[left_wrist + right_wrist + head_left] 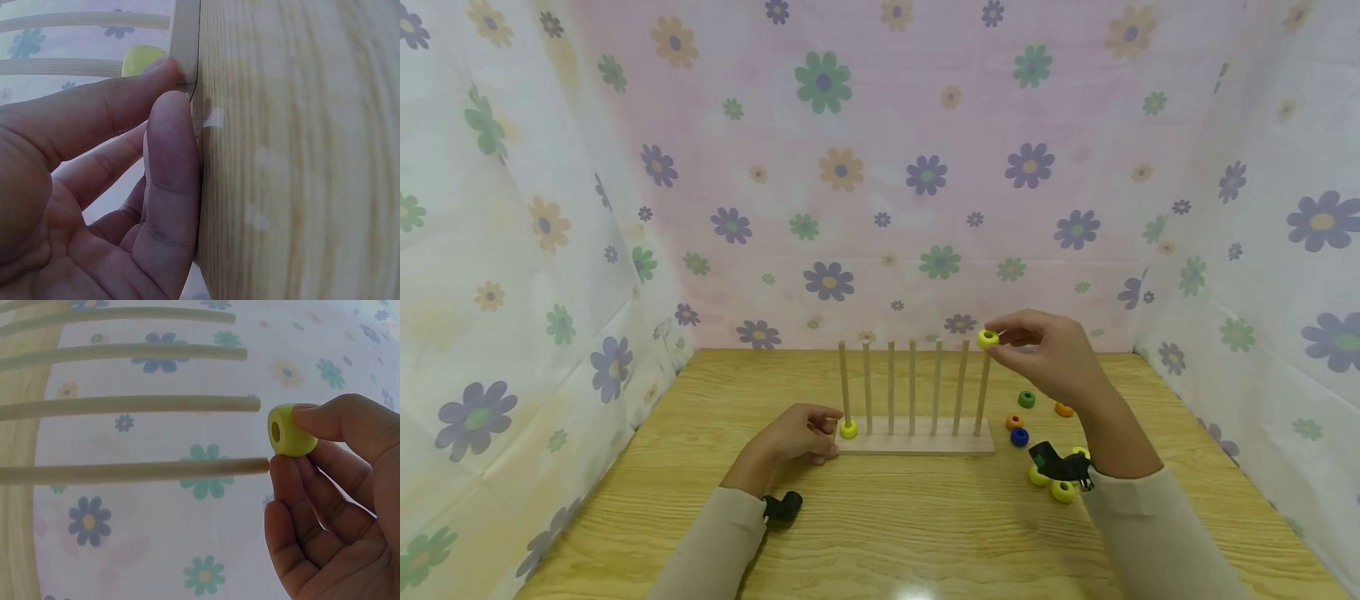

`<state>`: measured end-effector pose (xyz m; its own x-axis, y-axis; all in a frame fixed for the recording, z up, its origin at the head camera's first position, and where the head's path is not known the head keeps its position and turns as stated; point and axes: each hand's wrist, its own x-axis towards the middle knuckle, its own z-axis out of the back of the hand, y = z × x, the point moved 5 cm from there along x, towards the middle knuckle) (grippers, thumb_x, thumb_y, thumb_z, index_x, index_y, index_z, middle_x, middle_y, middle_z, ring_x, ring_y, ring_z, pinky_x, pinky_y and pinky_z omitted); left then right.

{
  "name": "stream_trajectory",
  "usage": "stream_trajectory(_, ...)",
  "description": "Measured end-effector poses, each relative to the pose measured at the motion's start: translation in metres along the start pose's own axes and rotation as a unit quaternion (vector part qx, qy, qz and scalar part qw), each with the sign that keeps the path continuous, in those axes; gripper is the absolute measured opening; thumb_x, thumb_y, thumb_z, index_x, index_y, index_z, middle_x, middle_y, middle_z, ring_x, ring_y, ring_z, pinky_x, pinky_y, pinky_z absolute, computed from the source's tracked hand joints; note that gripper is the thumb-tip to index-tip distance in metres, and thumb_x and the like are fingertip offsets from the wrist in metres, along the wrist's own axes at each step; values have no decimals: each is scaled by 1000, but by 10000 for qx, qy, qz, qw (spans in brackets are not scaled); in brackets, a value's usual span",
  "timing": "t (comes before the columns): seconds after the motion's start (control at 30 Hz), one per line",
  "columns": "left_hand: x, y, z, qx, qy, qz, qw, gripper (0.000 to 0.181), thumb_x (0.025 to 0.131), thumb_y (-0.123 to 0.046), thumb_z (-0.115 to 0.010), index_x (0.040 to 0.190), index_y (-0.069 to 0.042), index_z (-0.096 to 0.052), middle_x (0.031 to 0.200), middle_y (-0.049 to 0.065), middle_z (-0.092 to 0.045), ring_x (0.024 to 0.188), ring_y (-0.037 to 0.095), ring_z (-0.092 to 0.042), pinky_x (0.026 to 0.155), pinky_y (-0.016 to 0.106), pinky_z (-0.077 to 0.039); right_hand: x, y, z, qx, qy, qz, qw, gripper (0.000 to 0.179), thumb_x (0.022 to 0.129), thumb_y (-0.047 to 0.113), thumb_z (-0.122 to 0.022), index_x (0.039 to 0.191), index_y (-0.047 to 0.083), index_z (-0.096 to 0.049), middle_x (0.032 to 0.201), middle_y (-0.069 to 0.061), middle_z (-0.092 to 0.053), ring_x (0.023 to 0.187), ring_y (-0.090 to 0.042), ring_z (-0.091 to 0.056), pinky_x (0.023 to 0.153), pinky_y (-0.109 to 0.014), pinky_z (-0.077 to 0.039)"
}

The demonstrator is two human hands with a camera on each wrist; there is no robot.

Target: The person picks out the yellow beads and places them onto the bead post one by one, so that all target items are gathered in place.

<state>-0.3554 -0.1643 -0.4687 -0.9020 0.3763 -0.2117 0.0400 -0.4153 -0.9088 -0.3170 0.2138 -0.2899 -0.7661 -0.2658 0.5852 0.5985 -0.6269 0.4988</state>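
A wooden peg stand (913,446) with several upright pegs sits on the table. One yellow bead (848,429) rings the foot of its leftmost peg. My left hand (793,433) grips the left end of the stand's base, its fingertips at the edge beside that bead. Up at the top of the rightmost peg (134,472), my right hand (1048,354) pinches another yellow bead (292,431) between thumb and fingers. In the right wrist view its hole faces the pegs, and the bead sits just beyond the peg tips, off the pegs.
Right of the stand lie loose beads: a green one (1027,399), two orange ones (1015,422), a blue one (1019,437) and several yellow ones (1063,492), partly under the right wrist's camera (1060,464). Flowered cloth (880,208) encloses the table's back and sides.
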Motion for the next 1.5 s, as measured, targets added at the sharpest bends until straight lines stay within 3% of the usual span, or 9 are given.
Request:
stream_trajectory(0.3, 1, 0, 0, -18, 3, 4, 10000, 66, 87, 2, -79, 148, -8, -57, 112, 13, -55, 85, 22, -60, 71, 33, -63, 9, 15, -11, 74, 187, 81, 9998, 23, 94, 22, -78, 117, 21, -77, 112, 4, -75, 92, -12, -71, 82, -20, -57)
stream_trajectory(0.57, 0, 0, 1, -66, -34, 48, 10000, 67, 87, 3, -80, 148, -7, -56, 112, 13, -54, 84, 22, -60, 70, 33, -62, 18, 24, -21, 137, 215, 197, 9995, 22, 94, 25, -79, 116, 25, -78, 113, 7, -74, 93, -9, -69, 72, -27, -57)
stream_trajectory(1.17, 1, 0, -1, -33, 26, 33, 10000, 66, 87, 0, -80, 148, -8, -56, 113, 14, -54, 85, 23, -60, 71, 34, -63, 37, 54, -47, 363, 517, 286, 9976, 25, 93, 25, -80, 117, 22, -78, 113, 7, -73, 97, -11, -70, 83, -39, -60)
stream_trajectory(1.33, -1, 1, 0, -48, -51, 90, 9999, 67, 86, 0, -81, 148, -8, -57, 113, 14, -54, 87, 24, -59, 71, 34, -62, 43, 59, -55, 508, 621, 326, 9962, 26, 93, 24, -80, 118, 22, -77, 114, 9, -73, 99, -9, -70, 87, -37, -60)
stream_trajectory(1.5, -1, 0, 0, -33, -36, 19, 10000, 68, 86, 1, -81, 148, -7, -56, 113, 15, -54, 85, 24, -61, 71, 35, -62, 46, 64, -61, 547, 647, 320, 9959, 26, 92, 24, -80, 118, 22, -78, 113, 8, -74, 98, -11, -71, 83, -36, -60)
